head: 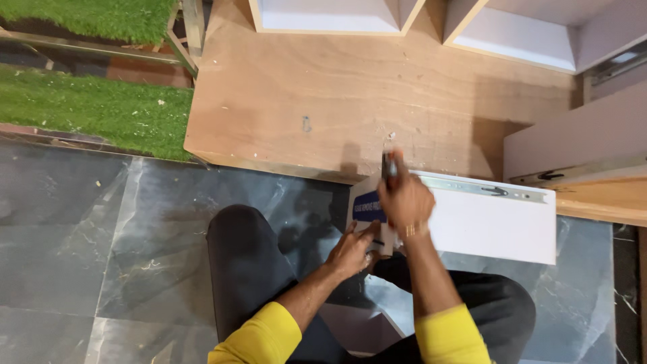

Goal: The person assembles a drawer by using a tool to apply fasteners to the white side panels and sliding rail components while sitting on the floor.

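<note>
White drawer panel (492,226), a metal slide rail (482,189) along its far edge, propped on the person's lap over the grey tiled floor (81,256). Near, the left hand (350,251), fingers spread, braces the panel's left end. Just beyond, the right hand (404,199) is clenched around a dark tool (389,165), blurred. Far: plywood board (303,94). Risk: the tool tip may slip off the rail toward the bracing fingers if the panel shifts.
</note>
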